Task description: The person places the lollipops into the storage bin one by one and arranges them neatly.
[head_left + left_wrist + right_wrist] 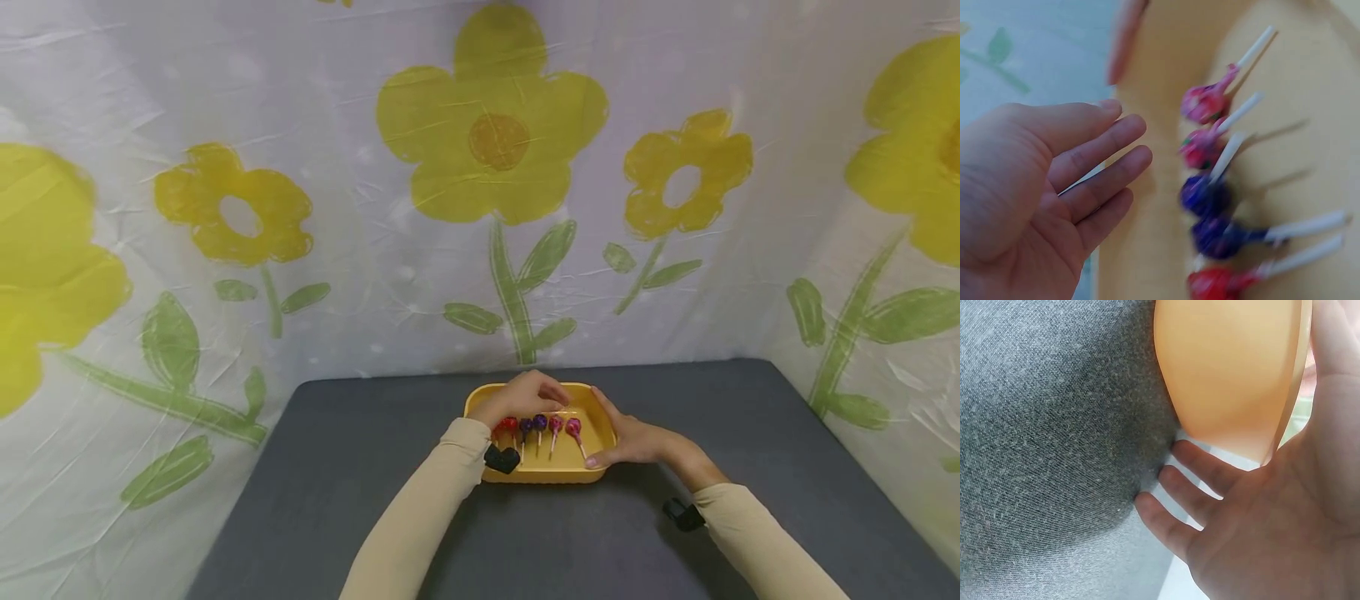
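A yellow tray point(543, 477) holds a row of wrapped lollipops, heads toward its far side and sticks toward the near side. Red lollipops point(1213, 284) are at the left, purple ones point(1207, 195) in the middle, pink ones point(573, 427) at the right. Above the tray's far side, my left hand point(528, 393) has loosely bent fingers and nothing between them. My right hand point(636, 442) grips the tray's right end, thumb over the near corner and index finger along the rim. In the right wrist view, its other fingers point(1172, 525) spread below the tray wall point(1229, 375), by the table.
The tray stands on a dark grey table point(360, 467), near its back edge. Behind and at both sides hangs a pale curtain point(337, 292) printed with yellow flowers. Dark wrist cameras point(501, 458) sit below both hands.
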### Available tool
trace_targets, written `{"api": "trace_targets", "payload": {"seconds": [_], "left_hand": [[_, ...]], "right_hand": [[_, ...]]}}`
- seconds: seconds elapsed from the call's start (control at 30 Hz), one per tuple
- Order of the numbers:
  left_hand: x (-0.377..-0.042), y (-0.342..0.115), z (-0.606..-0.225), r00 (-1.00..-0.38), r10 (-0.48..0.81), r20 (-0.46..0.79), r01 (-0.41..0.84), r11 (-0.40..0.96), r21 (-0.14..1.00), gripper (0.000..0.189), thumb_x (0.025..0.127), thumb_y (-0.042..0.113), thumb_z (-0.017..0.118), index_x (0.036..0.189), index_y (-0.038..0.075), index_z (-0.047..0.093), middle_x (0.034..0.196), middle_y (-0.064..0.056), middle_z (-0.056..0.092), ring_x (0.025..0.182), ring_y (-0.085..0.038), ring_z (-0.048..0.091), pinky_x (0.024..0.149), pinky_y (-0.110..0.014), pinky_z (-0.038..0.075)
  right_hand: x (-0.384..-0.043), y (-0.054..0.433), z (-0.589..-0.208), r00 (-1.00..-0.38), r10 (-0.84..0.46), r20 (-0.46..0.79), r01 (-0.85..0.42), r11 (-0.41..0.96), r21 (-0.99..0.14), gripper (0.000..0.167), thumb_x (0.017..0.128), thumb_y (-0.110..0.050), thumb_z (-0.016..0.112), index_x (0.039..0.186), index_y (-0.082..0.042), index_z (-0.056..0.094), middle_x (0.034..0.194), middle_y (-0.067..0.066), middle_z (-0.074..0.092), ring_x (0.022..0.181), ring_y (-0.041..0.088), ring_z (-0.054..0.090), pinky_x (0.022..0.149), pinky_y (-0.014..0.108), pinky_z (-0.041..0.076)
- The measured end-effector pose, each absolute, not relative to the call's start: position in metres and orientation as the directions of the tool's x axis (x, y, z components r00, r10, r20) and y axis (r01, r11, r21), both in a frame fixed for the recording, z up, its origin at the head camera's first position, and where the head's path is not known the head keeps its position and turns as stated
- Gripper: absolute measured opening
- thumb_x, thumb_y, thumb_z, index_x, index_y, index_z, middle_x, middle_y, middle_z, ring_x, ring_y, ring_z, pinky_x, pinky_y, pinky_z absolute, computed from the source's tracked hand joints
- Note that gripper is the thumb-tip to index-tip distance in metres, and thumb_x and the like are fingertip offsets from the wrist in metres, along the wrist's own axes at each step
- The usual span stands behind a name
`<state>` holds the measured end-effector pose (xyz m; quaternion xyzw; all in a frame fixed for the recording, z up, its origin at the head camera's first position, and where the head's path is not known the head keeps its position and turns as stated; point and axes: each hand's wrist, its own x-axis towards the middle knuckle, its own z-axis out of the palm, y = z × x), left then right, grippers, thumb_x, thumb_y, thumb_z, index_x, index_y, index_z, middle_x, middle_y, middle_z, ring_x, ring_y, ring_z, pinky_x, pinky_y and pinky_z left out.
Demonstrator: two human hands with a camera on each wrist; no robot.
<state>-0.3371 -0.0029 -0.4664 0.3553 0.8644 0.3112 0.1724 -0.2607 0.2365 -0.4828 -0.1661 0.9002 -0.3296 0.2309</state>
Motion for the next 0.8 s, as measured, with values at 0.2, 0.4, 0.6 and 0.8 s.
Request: {"api": "trace_targets", "payload": {"seconds": [0.2, 0.4, 0.6, 0.8], "left_hand": [[-0.332, -0.050, -0.449, -0.713, 0.701, -0.014, 0.490, 0.513, 0.704, 0.030, 0.098, 0.018, 0.062, 0.125, 0.006, 0.068, 0.125, -0.008, 0.070, 0.118, -0.023, 0.065, 0.104, -0.037, 0.050], [-0.316, -0.103, -0.436, -0.767, 0.640, 0.038, 0.461, 0.509, 0.726, 0.031, 0.097, 0.025, 0.065, 0.124, 0.012, 0.068, 0.127, -0.012, 0.069, 0.120, -0.028, 0.064, 0.107, -0.049, 0.047], [-0.295, -0.153, -0.441, -0.828, 0.555, 0.081, 0.419, 0.517, 0.746, 0.033, 0.094, 0.020, 0.069, 0.126, 0.011, 0.067, 0.127, -0.013, 0.068, 0.120, -0.031, 0.064, 0.103, -0.050, 0.050], [-0.268, -0.189, -0.460, -0.859, 0.504, 0.090, 0.373, 0.498, 0.783, 0.039, 0.091, 0.023, 0.072, 0.127, 0.009, 0.067, 0.128, -0.014, 0.068, 0.122, -0.032, 0.064, 0.103, -0.053, 0.048]], "right_hand": [[-0.262, 0.236, -0.486, -0.840, -0.439, -0.318, -0.145, 0.747, -0.649, 0.132, 0.076, -0.058, 0.079, 0.158, -0.015, -0.016, 0.163, 0.032, 0.009, 0.144, 0.057, 0.024, 0.113, 0.068, 0.028], [-0.263, 0.238, -0.487, -0.839, -0.447, -0.310, -0.151, 0.739, -0.656, 0.133, 0.075, -0.058, 0.079, 0.158, -0.015, -0.016, 0.163, 0.032, 0.007, 0.144, 0.057, 0.023, 0.112, 0.068, 0.028], [-0.262, 0.237, -0.486, -0.838, -0.446, -0.314, -0.141, 0.733, -0.666, 0.133, 0.076, -0.057, 0.079, 0.158, -0.015, -0.017, 0.162, 0.033, 0.007, 0.144, 0.057, 0.024, 0.112, 0.068, 0.029], [-0.260, 0.236, -0.485, -0.835, -0.444, -0.325, -0.135, 0.738, -0.662, 0.133, 0.076, -0.058, 0.078, 0.158, -0.015, -0.017, 0.163, 0.032, 0.005, 0.145, 0.058, 0.020, 0.112, 0.069, 0.027]]}}
